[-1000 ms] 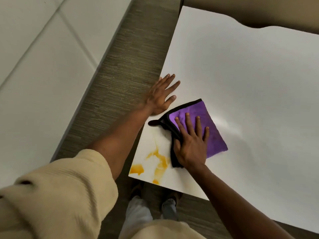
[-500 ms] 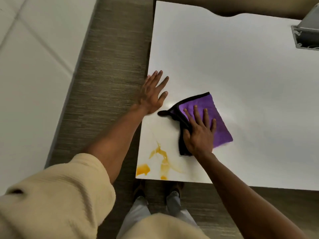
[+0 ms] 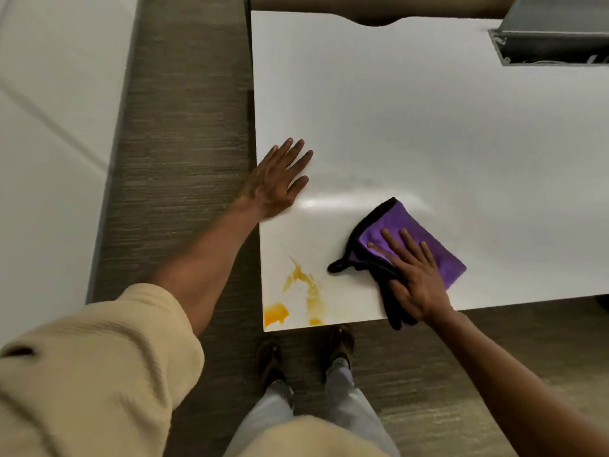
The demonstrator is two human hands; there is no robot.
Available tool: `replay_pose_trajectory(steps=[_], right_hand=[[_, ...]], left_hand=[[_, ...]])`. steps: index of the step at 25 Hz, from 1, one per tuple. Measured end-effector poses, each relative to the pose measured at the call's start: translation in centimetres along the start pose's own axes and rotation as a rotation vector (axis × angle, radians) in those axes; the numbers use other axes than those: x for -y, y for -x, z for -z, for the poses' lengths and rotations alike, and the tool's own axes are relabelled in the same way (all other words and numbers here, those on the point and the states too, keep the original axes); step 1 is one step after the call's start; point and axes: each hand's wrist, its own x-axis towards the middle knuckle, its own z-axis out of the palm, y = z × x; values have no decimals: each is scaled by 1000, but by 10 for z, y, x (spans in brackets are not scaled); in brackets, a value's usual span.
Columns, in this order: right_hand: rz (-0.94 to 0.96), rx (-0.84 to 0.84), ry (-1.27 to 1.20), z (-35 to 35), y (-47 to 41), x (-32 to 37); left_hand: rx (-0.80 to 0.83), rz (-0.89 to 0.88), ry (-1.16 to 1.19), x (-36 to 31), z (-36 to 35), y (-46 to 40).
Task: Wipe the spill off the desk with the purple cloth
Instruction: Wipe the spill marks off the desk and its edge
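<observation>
cream ribbed sleeve (image 3: pixel 99 367) pushed up the left arm, pale grey trousers (image 3: pixel 342 387), dark brown shoes (image 3: pixel 272 357).

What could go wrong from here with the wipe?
1. The orange spill reaches the desk's near edge; a stroke toward the person could push liquid onto the floor or the shoes below.
2. The purple cloth already overhangs that edge under the right hand, so it may slip off.
3. The left hand is flat on the desk close to the spill; a sideways sweep could smear liquid onto it.
</observation>
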Motion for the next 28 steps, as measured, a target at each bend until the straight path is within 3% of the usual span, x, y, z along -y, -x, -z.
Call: replay_pose_trajectory(steps=[4,7,11,17,23,25,28], right_hand=[[-388,-53,49,-6,-40,46],[-303,-51,41,-26,-26,82],[-162,-32,31,-38,37,70],[-438,-30,80,-25,-3,52],[-533,-89,23,8,-119,26],[-524,-65,16,16,-132,25],[-391,-10,41,5,-74,35]], left_hand=[[63,-118,-18,4,-4,-9],[77,-137,-4,0,-4,-10],[60,-101,36,-11,-5,-9],[58,-95,10,-10,-10,-12],[50,-64,-8,-11,-9,-11],[53,-33,-18,-9,-7,-12],[76,-26,-30,-10,-5,-10]])
